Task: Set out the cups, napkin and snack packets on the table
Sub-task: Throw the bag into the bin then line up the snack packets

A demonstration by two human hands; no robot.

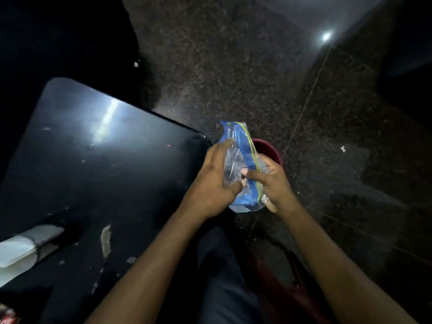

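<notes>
A clear plastic bag (238, 146) with a blue band and a thin yellow-green line is held upright in front of me, just past the right corner of the black table (98, 164). My left hand (215, 181) presses its fingers against the bag's left side. My right hand (273, 181) grips the bag from the right, thumb across its front. What the bag contains is too dim to tell. A white folded napkin (21, 251) lies on the table at the lower left.
A dark red bucket (268, 150) stands on the speckled stone floor (233, 66) behind the bag. My dark trouser leg (222, 277) is below my arms. A patterned packet corner (7, 315) shows at the bottom left edge. The scene is dim.
</notes>
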